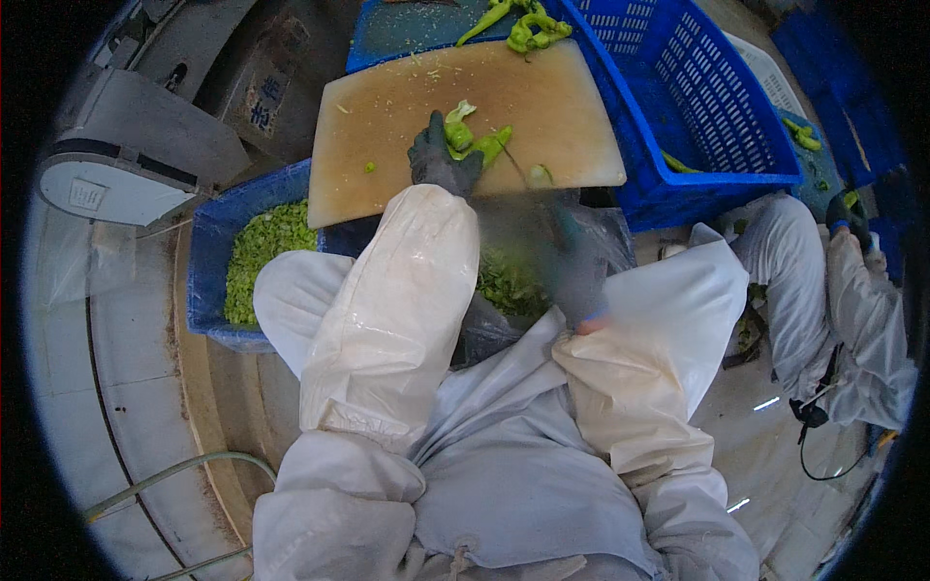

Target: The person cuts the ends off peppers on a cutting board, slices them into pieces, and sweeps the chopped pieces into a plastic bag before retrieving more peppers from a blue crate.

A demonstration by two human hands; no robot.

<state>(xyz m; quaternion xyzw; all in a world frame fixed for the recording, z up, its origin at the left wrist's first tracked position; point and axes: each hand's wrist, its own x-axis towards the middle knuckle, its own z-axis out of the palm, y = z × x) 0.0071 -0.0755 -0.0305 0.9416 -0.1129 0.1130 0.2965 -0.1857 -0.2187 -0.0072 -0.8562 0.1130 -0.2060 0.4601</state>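
Note:
My left hand (443, 163), in a dark glove, presses down on the pale cutting board (387, 107). Its fingers close around a green pepper (494, 145), whose cut parts show beside the thumb. A thin dark edge, perhaps a blade, lies against the pepper's right end. Near the board's front edge is a small green slice (540, 175). My right hand (567, 230) is a dark blur behind a smear in the picture, just off that edge; its fingers and anything in them cannot be made out. Below it, a plastic-lined container holds chopped green pieces (509, 283).
A blue crate (208, 261) with chopped green pieces stands at left. Whole green peppers (533, 31) lie on a blue board behind mine. At right is a large blue perforated crate (717, 179). Another person's gloved hand (851, 218) works farther right. A hose (184, 467) crosses the floor.

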